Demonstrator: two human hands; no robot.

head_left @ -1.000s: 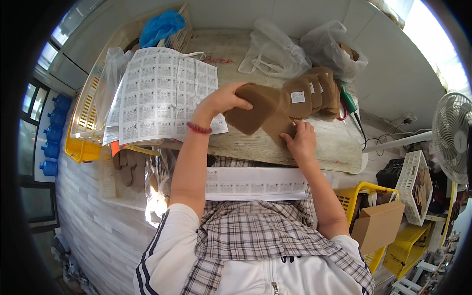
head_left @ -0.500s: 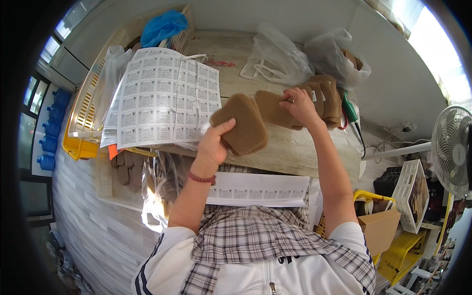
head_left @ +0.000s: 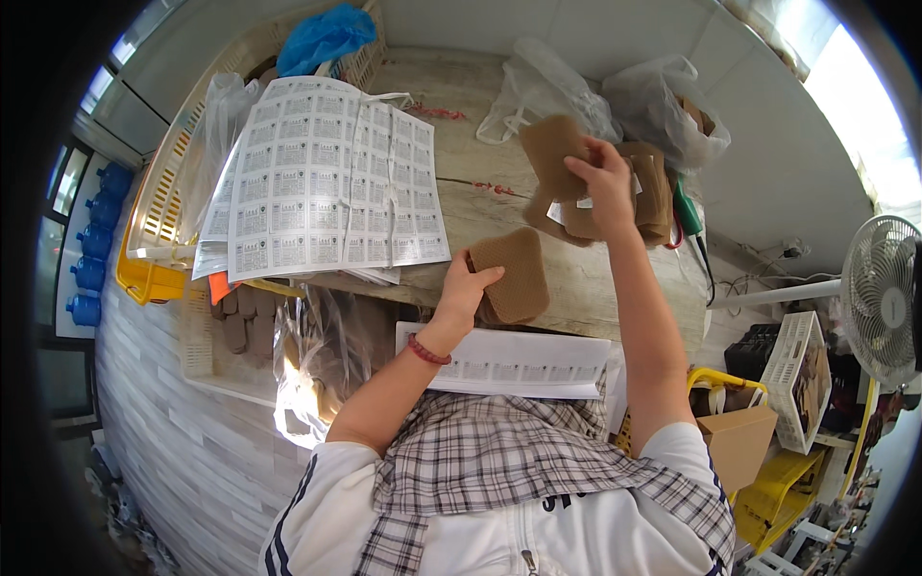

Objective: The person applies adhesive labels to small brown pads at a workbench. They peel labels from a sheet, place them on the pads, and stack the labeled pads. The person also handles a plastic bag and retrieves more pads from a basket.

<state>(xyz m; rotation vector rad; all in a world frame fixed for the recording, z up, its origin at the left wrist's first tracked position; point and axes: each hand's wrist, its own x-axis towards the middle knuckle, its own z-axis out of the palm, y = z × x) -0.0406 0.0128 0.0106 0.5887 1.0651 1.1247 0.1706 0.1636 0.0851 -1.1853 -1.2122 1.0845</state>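
Note:
My left hand (head_left: pixel 463 293) is closed on a small stack of brown textured pads (head_left: pixel 516 276) with rounded corners, held at the table's near edge with the thumb on top. Up and to the right, my right hand (head_left: pixel 605 182) pinches another brown pad (head_left: pixel 554 152) between thumb and fingers, tilted above the table. Beneath that hand lie more brown pads, some bearing small white labels (head_left: pixel 555 212). A row of overlapping brown pads (head_left: pixel 651 187) continues just right of it, partly hidden by the hand.
Printed label sheets (head_left: pixel 317 182) cover the table's left side, beside a cream basket (head_left: pixel 165 206). Clear plastic bags (head_left: pixel 552 91) lie at the back. A green-handled tool (head_left: pixel 686 206) with a cord rests at the right, and a fan (head_left: pixel 882 298) stands beyond.
My right hand has raised a brown pad off the pile, uncovering white labels. My left hand has shifted right and nearer with its stack, and a thin twig with red bits now shows.

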